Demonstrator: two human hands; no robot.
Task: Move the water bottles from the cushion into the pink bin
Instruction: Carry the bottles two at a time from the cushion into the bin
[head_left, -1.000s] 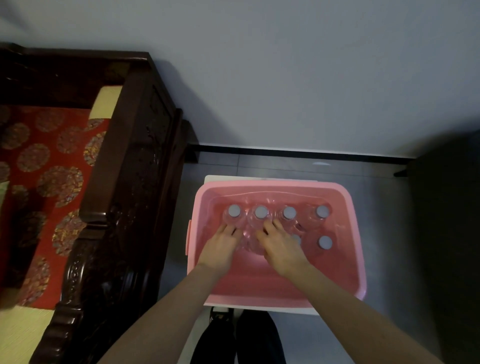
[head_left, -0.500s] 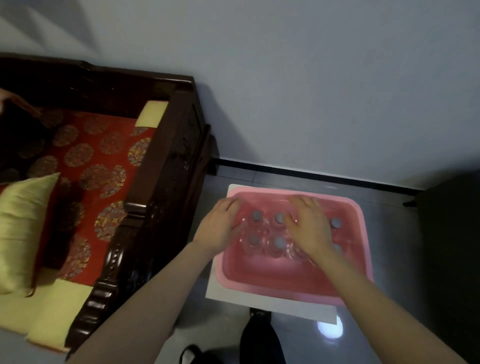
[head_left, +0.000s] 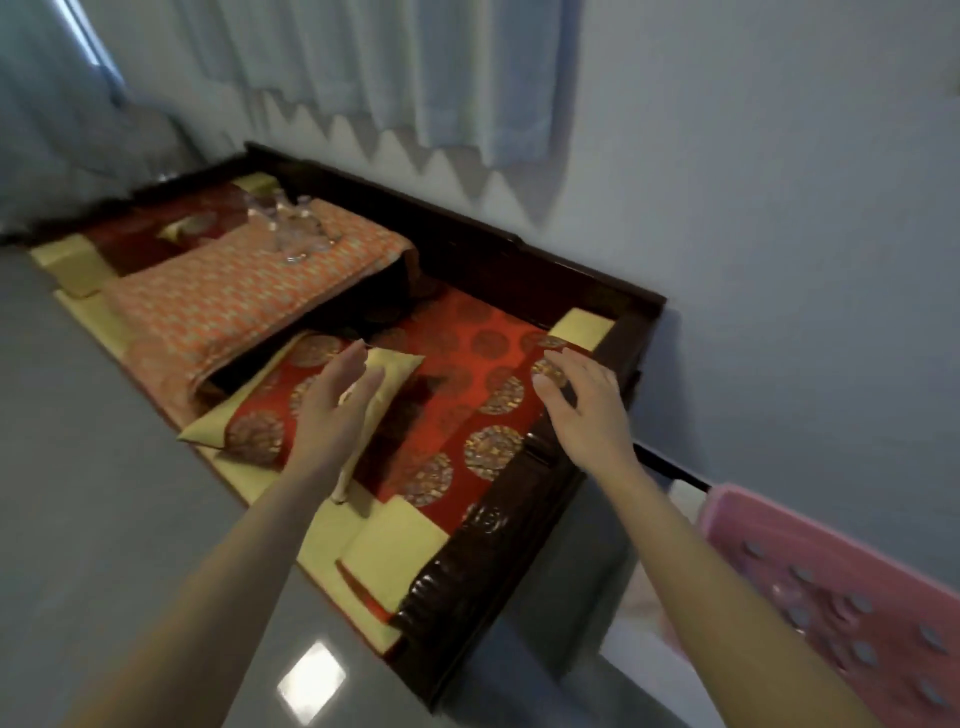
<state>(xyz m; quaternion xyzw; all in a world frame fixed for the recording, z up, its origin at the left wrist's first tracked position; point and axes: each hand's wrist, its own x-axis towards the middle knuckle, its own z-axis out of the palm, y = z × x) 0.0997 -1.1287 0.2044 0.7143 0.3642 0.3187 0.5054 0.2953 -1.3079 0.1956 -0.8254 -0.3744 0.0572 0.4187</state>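
Observation:
Several clear water bottles (head_left: 293, 228) stand clustered on an orange patterned cushion (head_left: 228, 306) at the far left of a dark wooden bench. The pink bin (head_left: 727, 525) sits on the floor at the lower right, with several grey-capped bottles (head_left: 831, 618) inside it. My left hand (head_left: 332, 410) hovers with straight fingers over a small red and yellow pillow. My right hand (head_left: 582, 400) hovers with fingers spread above the red seat near the bench's right armrest. Both hands hold nothing.
The bench has a dark carved wooden frame (head_left: 498, 540) and a red seat pad with gold roundels (head_left: 467, 410). A red and yellow pillow (head_left: 270, 410) lies near my left hand. Pale curtains (head_left: 395, 78) hang behind. Grey tiled floor (head_left: 104, 519) spreads at the left.
My head has turned left from the pink bin to the bench. Both hands have left the bottles in the bin and now reach out over the bench seat.

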